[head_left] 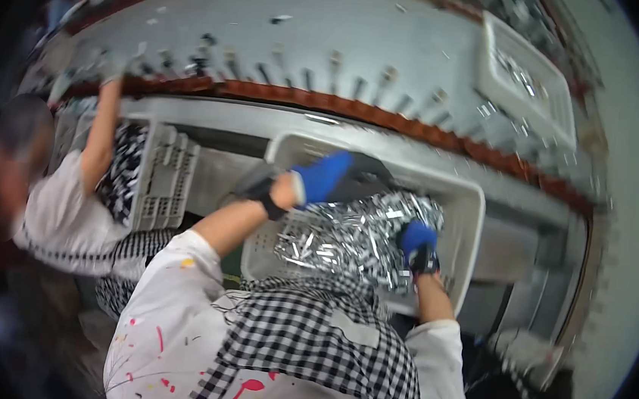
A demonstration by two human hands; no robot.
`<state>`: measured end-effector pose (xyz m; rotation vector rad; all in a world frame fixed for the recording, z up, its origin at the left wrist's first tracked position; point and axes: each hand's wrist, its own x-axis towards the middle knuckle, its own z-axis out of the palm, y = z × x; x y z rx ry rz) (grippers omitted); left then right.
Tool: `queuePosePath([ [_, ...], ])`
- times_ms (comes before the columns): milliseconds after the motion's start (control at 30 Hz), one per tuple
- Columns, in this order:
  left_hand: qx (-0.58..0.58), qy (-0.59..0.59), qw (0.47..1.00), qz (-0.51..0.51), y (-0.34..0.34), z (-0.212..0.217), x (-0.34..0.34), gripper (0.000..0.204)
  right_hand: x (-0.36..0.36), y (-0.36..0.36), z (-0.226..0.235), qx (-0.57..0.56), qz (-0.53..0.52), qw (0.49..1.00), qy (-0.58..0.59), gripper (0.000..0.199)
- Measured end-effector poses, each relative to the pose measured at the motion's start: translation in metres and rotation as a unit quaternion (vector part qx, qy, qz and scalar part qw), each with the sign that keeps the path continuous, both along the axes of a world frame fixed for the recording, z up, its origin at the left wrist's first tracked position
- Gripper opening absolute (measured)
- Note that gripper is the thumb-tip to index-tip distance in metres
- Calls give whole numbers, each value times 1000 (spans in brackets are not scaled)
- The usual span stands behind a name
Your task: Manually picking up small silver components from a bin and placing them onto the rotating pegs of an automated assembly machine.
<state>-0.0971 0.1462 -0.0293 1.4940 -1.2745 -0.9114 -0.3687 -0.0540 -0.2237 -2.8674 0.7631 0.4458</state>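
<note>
Two gloved hands over white plastic crate [470, 213] at frame centre. Crate holds heap of small shiny metal parts [354, 237]. Left hand [321, 177], blue glove, raised above crate's left part, fingers curled around dark object [367, 181]; object's kind unclear. Right hand [418, 246], blue glove, pressed into heap at right side, fingers buried; grip cannot be told. Long grey workbench [348, 42] across upper frame, row of parts along near edge. Second person [68, 208] at left, arm raised to bench.
</note>
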Motion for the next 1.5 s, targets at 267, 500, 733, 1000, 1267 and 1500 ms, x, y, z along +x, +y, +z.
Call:
queuePosePath([
  [267, -204, 45, 966, 151, -124, 42, 16, 40, -21, 24, 125, 493, -384, 701, -343, 34],
  [500, -117, 76, 988, 62, -219, 22, 38, 43, -38, 23, 175, 489, -207, 669, -520, 38],
  [733, -200, -219, 952, -75, -100, 70, -55, 21, -35, 42, 220, 343, -348, 673, -555, 27],
  [1000, -273, -19, 936, 220, -129, 35, -8, 37, -53, 54, 255, 208, -250, 806, -494, 26],
  [1267, -129, 10, 980, 154, -166, 23, 26, 31, -71, 69, 251, 366, -353, 685, -522, 26],
  [1500, -166, -97, 981, -24, -72, 16, -95, 46, -68, 43, 250, 428, -344, 722, -422, 25],
])
